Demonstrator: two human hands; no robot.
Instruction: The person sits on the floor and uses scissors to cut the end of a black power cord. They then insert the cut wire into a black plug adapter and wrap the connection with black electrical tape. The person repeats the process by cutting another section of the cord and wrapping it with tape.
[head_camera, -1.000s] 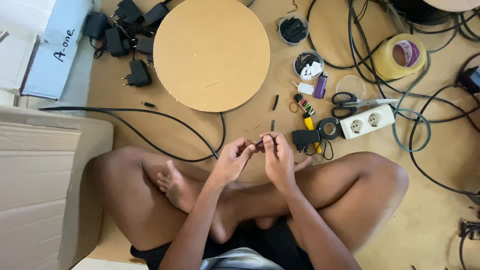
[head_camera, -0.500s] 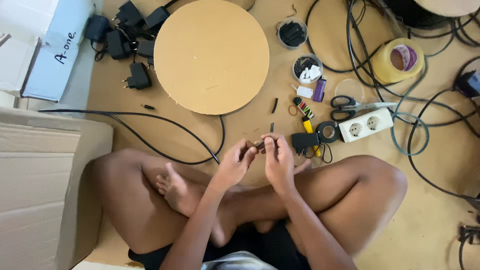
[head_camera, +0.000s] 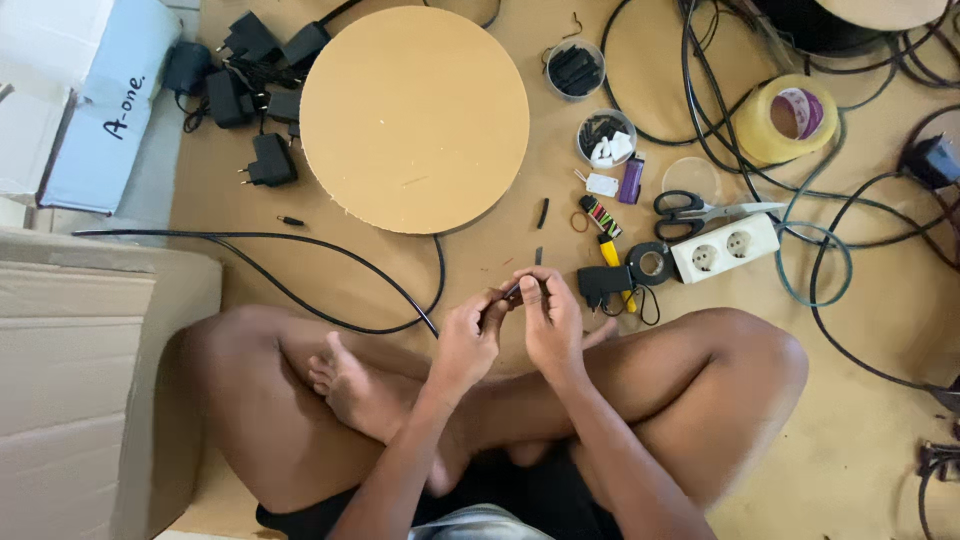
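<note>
I sit cross-legged on a cardboard-covered floor. My left hand (head_camera: 468, 338) pinches the end of a black cable (head_camera: 300, 262) that runs left across the floor. My right hand (head_camera: 548, 318) meets it, fingertips closed on the same cable end and a small dark piece (head_camera: 514, 291) between the two hands. Both hands hover just above my crossed legs, below the round cardboard disc (head_camera: 414, 118).
Scissors (head_camera: 690, 208), a white socket strip (head_camera: 726, 248), a black tape roll (head_camera: 650, 265), a yellow tape roll (head_camera: 790, 118) and two small cups of parts (head_camera: 606, 136) lie right of the disc. Black power adapters (head_camera: 250, 72) sit top left. A cardboard box (head_camera: 90, 380) stands left. Tangled cables (head_camera: 830, 250) cover the right.
The hands stay together at the cable end; fingers have shifted slightly. Nothing else on the floor has moved.
</note>
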